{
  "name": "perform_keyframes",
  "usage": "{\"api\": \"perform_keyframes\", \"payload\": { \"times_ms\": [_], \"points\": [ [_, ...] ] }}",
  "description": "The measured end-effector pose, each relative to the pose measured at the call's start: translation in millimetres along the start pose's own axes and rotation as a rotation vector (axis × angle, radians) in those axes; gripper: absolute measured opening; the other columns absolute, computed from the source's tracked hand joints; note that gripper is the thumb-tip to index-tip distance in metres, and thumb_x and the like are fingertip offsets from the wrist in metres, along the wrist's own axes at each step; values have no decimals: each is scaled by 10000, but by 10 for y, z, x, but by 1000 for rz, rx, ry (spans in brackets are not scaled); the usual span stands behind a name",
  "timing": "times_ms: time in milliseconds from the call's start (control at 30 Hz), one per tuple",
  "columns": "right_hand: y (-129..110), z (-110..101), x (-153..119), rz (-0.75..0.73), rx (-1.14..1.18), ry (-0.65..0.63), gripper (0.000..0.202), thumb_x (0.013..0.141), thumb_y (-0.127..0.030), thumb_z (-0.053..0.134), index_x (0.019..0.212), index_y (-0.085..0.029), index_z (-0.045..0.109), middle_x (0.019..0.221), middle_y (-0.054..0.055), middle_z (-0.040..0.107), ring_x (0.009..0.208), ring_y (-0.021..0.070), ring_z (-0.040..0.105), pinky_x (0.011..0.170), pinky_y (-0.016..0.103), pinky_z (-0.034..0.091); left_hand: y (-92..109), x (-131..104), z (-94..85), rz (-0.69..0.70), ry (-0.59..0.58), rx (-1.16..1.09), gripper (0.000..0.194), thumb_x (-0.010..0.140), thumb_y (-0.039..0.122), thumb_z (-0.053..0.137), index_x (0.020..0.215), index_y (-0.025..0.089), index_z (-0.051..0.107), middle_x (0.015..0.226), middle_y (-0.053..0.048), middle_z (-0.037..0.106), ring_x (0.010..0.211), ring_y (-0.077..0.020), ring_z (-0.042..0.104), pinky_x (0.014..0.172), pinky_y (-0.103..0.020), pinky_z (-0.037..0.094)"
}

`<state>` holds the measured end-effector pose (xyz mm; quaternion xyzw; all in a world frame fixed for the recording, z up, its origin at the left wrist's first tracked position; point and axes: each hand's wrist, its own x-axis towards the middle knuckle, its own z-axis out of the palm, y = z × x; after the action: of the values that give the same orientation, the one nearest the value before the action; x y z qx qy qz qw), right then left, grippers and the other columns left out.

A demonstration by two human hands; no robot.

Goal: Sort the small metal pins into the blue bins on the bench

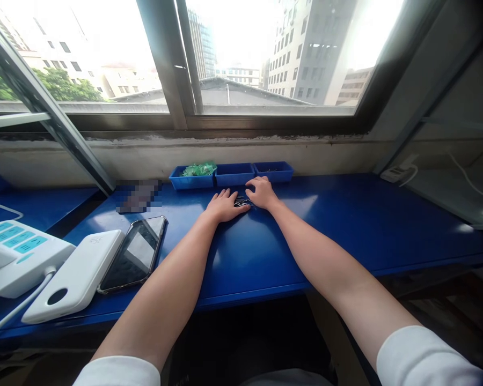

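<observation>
Several small thin metal pieces (240, 201) lie in a little pile on the blue table (249, 257). My left hand (224, 206) rests flat at the pile's left side, fingers spread and thumb pointing right along its near edge. At the right side of the pile, my right hand (261, 192) is arched with its fingers bent and apart, fingertips near the pieces. Nothing shows held in either hand. Behind the hands stand three blue bins: the left bin (193, 182) has green pieces in it, the middle bin (235, 180) shows no contents, and the right bin (273, 177) holds a few dark thin pieces.
On the left of the table lie a phone (134, 254), a white power bank (76, 273) and a white power strip (28, 257) with a cable. A blurred-out flat item (140, 196) lies behind the phone. Windows rise behind the table.
</observation>
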<state>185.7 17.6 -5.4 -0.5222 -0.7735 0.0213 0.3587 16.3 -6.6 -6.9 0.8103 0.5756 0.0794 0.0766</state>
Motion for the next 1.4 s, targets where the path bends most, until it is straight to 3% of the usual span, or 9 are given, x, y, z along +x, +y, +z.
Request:
{"api": "perform_keyframes", "payload": {
  "times_ms": [167, 300, 500, 667, 833, 967, 1267, 1400],
  "points": [
    [118, -44, 11, 222, 92, 25, 214, 727, -146, 502, 802, -189, 698, 850, 60, 689, 814, 205, 609, 793, 303, 470, 6, -13, -15, -5, -2, 13, 919, 734, 784, 312, 1424, 177, 316, 1506, -142, 198, 1393, -315, 148, 1108, -461, 148],
    [166, -63, 9, 361, 45, 49, 224, 716, -159, 522, 847, -199, 698, 870, 52, 698, 838, 200, 629, 759, 274, 480, 12, -24, -30, -14, -23, 30, 939, 728, 802, 272, 1431, 180, 301, 1512, -131, 187, 1399, -300, 131, 1115, -455, 136],
    [180, -26, 20, 280, -32, -90, 348, 771, -141, 490, 1068, -194, 664, 1070, 39, 666, 1005, 168, 594, 906, 230, 433, 14, -44, -47, -17, -29, 29, 950, 715, 821, 244, 1429, 197, 307, 1516, -123, 179, 1401, -290, 127, 1117, -440, 132],
    [145, -19, 27, 205, -147, -223, 434, 817, -150, 435, 1214, -223, 593, 1233, 57, 567, 1134, 220, 509, 950, 291, 417, -4, -43, -37, -5, -18, 18, 957, 709, 823, 268, 1417, 181, 332, 1507, -143, 202, 1396, -305, 143, 1111, -448, 145],
    [122, -27, 89, 265, -209, -328, 491, 851, -214, 383, 1329, -264, 480, 1319, 79, 475, 1150, 268, 499, 907, 366, 447, -17, -39, -30, 3, -8, 12, 953, 709, 823, 266, 1410, 181, 343, 1504, -140, 216, 1390, -318, 158, 1107, -450, 159],
    [113, -28, 139, 304, -252, -385, 477, 865, -248, 365, 1328, -282, 477, 1330, 83, 462, 1159, 282, 495, 906, 387, 440, -12, -49, -39, 6, -4, 16, 946, 711, 820, 270, 1406, 184, 349, 1502, -142, 225, 1391, -308, 160, 1108, -449, 161],
    [99, -3, 127, 273, -251, -299, 370, 849, -288, 413, 1180, -248, 575, 1165, 89, 554, 998, 259, 572, 793, 355, 475, -6, -59, -46, -1, -2, 28, 901, 730, 787, 298, 1400, 186, 356, 1501, -137, 229, 1390, -307, 166, 1105, -452, 167],
    [172, 15, 129, 262, -210, -240, 378, 839, -253, 443, 1193, -254, 576, 1198, 84, 547, 1016, 248, 573, 810, 331, 468, -18, -46, -37, 7, -5, 22, 936, 711, 812, 282, 1405, 189, 350, 1500, -138, 233, 1389, -308, 167, 1104, -454, 168]
  ]
}}
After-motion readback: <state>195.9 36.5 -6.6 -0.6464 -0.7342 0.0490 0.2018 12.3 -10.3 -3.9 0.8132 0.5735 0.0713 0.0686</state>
